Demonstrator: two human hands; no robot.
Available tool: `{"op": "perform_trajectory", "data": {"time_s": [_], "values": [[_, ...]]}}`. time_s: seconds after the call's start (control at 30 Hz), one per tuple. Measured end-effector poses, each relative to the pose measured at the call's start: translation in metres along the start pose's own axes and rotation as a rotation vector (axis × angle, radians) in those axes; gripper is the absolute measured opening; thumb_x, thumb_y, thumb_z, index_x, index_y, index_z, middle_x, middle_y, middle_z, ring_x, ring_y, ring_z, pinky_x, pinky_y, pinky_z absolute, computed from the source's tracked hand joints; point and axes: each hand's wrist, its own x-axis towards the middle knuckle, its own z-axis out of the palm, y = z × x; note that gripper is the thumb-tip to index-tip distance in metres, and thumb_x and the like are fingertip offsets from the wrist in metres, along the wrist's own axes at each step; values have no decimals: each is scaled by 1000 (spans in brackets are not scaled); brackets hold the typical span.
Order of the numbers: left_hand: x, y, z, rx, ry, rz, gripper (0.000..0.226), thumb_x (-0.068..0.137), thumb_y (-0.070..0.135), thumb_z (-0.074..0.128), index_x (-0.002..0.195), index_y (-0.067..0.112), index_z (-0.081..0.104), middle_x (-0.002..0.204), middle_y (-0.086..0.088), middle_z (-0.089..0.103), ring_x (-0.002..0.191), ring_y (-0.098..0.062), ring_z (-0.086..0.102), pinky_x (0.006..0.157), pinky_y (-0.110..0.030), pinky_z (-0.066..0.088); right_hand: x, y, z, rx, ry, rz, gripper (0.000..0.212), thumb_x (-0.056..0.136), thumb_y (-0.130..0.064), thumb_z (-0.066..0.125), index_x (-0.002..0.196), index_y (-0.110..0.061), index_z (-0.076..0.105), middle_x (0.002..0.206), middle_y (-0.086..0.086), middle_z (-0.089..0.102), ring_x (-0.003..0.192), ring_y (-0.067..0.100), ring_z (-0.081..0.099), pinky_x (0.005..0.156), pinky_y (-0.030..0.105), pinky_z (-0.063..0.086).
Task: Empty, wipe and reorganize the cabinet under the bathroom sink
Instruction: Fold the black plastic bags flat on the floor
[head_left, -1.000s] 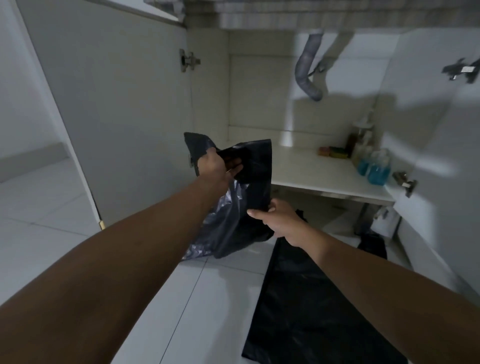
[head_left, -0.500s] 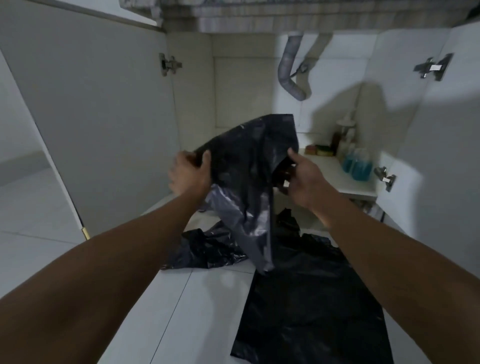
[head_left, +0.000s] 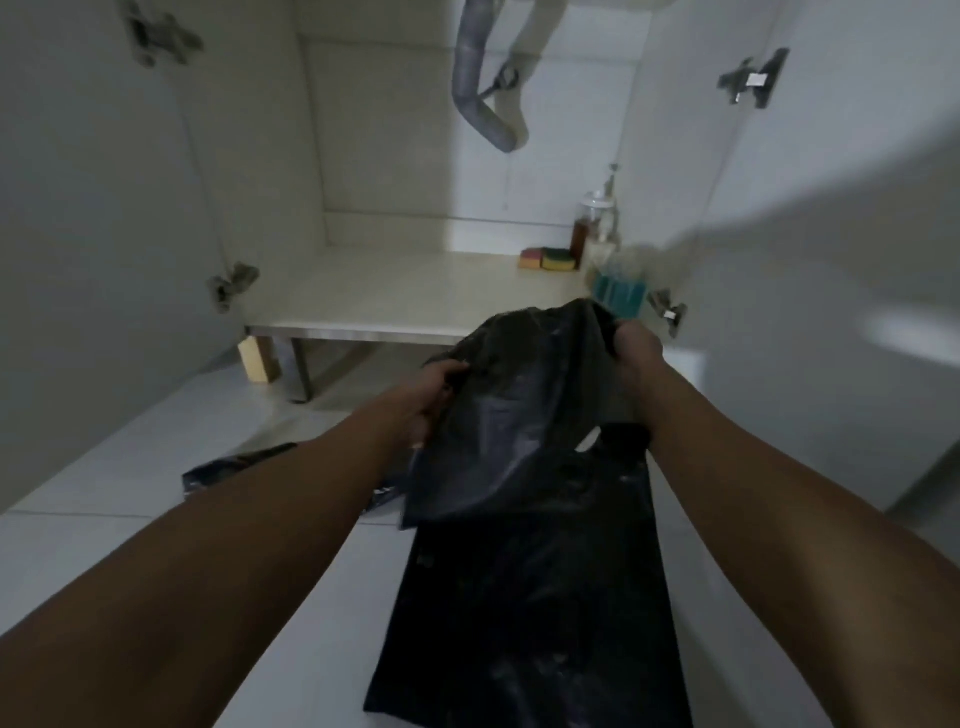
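Fingers (head_left: 453, 372) of the left hand (head_left: 434, 397) are curled into one edge of a black plastic bag (head_left: 514, 415). The right hand (head_left: 636, 351) pinches the opposite edge a little higher, so the bag hangs slack between them in front of the open cabinet (head_left: 405, 156). Below it a second black bag (head_left: 530, 597) lies spread flat on the floor tiles (head_left: 156, 441), and a crumpled one (head_left: 234, 470) sits off to the left.

From where I stand, the thin film looks the likeliest trouble. Both grips are only on bunched edges, and a quick shake could slide it out of one hand and drop it in a heap on the flat bag.

The right hand is also near the blue bottles (head_left: 618, 293) at the front corner of the shelf (head_left: 395, 299). A swing of the bag or the knuckles that way could tip them, and the pump bottle (head_left: 582, 234) behind them too. The sponges (head_left: 550, 258) sit farther back and look less exposed. Plastic on smooth tile would also be slippery under a knee or foot.
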Motion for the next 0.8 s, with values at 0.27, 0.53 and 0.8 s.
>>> {"op": "perform_trajectory", "data": {"time_s": [0.27,0.53,0.8], "values": [[56,-29,-14,154,240,142,46,89,17,70,131,21,53,120,-5,55,92,-20,60,73,-29,52,74,50,-103,-440,45,111,47,81,-8,72,125,-10,56,112,20,63,89,38,66,68,54,58],[74,-38,0,717,351,586,49,87,2,61,135,14,58,128,-8,63,116,-22,60,97,-25,43,78,60,-120,-1169,-101,-709,58,93,-6,48,148,-19,37,154,8,36,139,24,35,114,36,31],[62,-93,-4,946,145,473,70,86,4,66,149,10,38,145,-14,49,134,-32,46,103,-24,33,81,112,-162,-1270,-240,-398,62,91,-5,52,150,-9,32,148,16,42,131,33,44,108,32,36]]}}
